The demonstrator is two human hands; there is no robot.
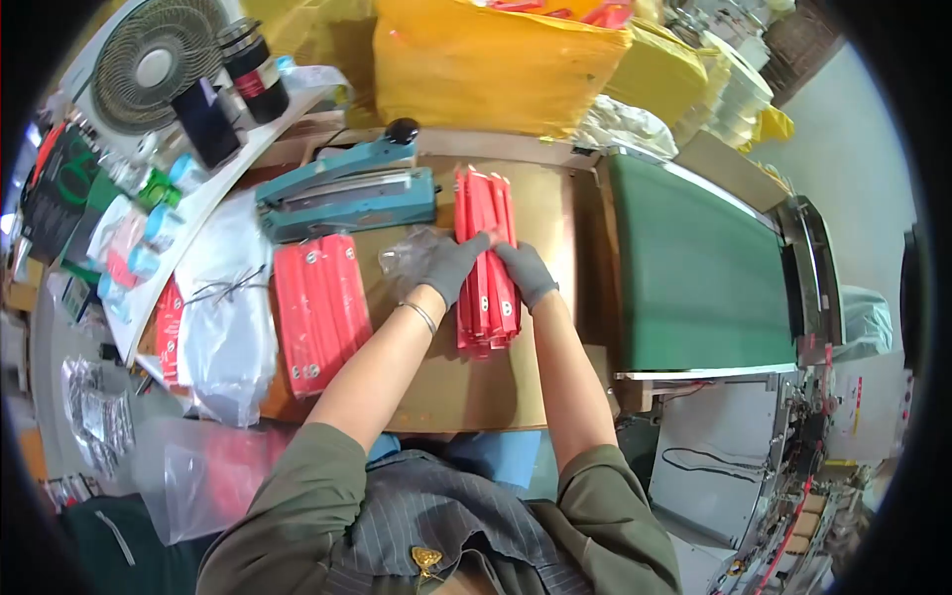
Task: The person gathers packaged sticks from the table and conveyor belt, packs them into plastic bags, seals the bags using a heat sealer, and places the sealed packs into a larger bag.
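My left hand [456, 266], in a grey glove, is closed around the left side of a bundle of long, thin red packets [486, 309]. From the right, my gloved right hand [526, 273] grips the same bundle. The bundle stands over the brown cardboard work surface [431, 382], its packets running lengthwise away from me. Crumpled clear plastic [405, 253] lies beside my left hand. Further left is a flat stack of red packets [322, 309]. Behind it sits a teal hand-lever sealer [347, 198] with a black knob.
A green conveyor belt [699, 268] borders the work surface on the right. Clear plastic bags [233, 307] lie at the left, below a white shelf [213, 188] carrying a phone [205, 124] and a flask [254, 74]. A yellow-covered bin [496, 74] holds red packets at the back.
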